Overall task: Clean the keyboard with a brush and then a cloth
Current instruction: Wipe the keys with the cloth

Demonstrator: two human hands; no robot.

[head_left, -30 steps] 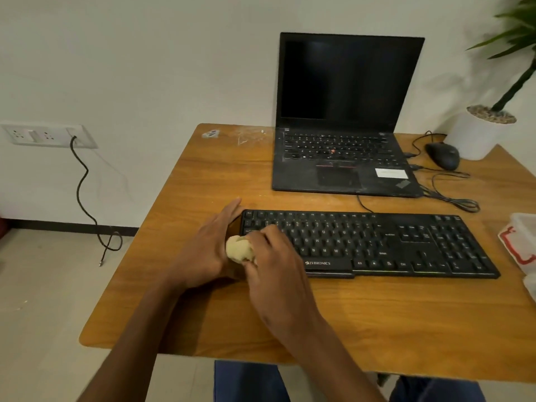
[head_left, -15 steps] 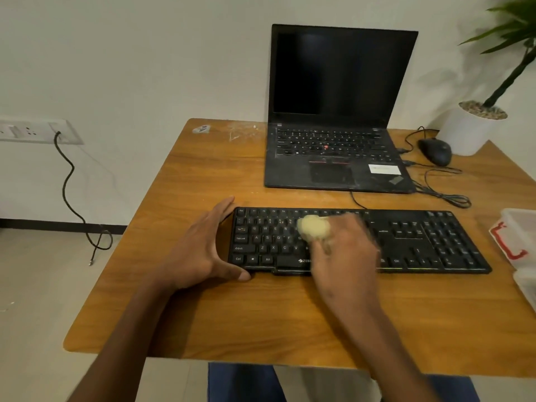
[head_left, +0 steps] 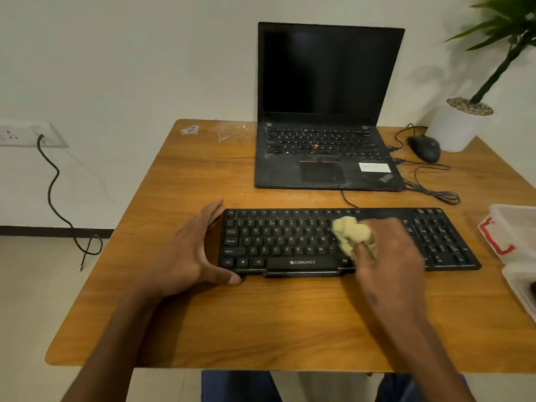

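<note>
Head: cloth (head_left: 352, 233) on keyboard (head_left: 278, 242)

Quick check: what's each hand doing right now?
Left hand: open, braced against the left end of the black Zebronics keyboard.
Right hand: closed, gripping a crumpled pale yellow cloth on the keys.
</note>
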